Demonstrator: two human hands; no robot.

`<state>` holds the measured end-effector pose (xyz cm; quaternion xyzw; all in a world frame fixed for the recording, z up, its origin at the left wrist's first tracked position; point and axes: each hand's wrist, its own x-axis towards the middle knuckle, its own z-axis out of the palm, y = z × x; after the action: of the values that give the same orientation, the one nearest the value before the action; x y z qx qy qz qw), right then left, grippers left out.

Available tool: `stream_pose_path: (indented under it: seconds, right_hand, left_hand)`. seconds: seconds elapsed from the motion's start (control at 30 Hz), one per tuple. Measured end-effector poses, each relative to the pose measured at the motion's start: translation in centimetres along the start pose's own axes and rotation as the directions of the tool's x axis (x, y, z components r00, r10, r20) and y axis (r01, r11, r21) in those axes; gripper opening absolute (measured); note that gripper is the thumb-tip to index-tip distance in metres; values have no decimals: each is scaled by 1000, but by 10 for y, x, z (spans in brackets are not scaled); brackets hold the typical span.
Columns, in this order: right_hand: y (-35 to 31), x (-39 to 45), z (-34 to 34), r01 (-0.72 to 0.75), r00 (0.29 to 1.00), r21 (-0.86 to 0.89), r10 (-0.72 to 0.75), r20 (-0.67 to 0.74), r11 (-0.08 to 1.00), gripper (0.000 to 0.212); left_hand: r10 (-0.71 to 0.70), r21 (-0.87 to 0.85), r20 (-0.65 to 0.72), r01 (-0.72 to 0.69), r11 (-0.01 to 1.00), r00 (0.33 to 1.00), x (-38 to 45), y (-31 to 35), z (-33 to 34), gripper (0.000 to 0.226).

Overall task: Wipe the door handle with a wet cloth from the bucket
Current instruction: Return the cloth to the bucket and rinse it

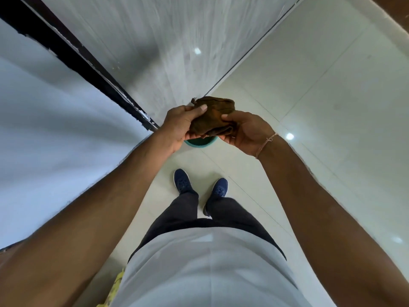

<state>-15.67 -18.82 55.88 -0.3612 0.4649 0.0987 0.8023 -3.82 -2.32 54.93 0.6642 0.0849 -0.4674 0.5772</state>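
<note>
While both hands clamp the crumpled brown cloth (213, 116), left hand (180, 127) at nine o'clock and right hand (245, 131) at three, the teal plastic bucket (200, 142) sits directly beneath; no door handle is in view.

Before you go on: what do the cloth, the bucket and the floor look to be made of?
Cloth: soft woven fabric, brown and matte; it bunches and folds between the left hand and right hand. Wetness cannot be told.
Bucket: probably plastic, judging by its smooth teal rim; mostly hidden behind the hands.
Floor: glossy pale tile, likely ceramic or stone, showing thin joint lines and bright light reflections.
</note>
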Motion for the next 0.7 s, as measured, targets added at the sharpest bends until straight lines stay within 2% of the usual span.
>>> stream_pose_path:
  seconds: [0.1,0.2,0.3,0.33,0.43,0.5,0.57,0.7]
  right_hand:
    - [5,35,-3,-4,990,-8,3,-139,1000,32]
    - [10,76,-12,-19,970,-40,9,-245,999,18]
    - [24,133,-28,-40,937,-195,-32,-349,980,20]
    - [30,156,-34,-52,932,-246,-41,-361,968,25]
    - [54,233,-52,-84,919,-385,-78,-387,919,19]
    - [75,292,-63,-104,907,-524,-136,-400,846,30]
    - [97,348,-71,-111,903,-667,-206,-378,737,31]
    - [134,444,-79,-67,932,-869,-280,-230,490,28]
  left_hand:
    - [35,68,-43,-32,997,998,32,-9,-6,24]
    - [105,258,-134,-67,964,985,68,-26,-10,31]
    - [192,492,-128,-105,864,973,109,-59,-15,25]
    - [202,553,-118,-105,827,972,127,-72,-17,29]
    - [221,649,-125,-89,756,967,183,-120,-24,41]
    - [238,705,-135,-75,705,962,225,-154,-28,43]
    - [272,756,-134,-79,650,953,267,-189,-36,47]
    - [304,829,-104,-87,553,947,336,-250,-55,54]
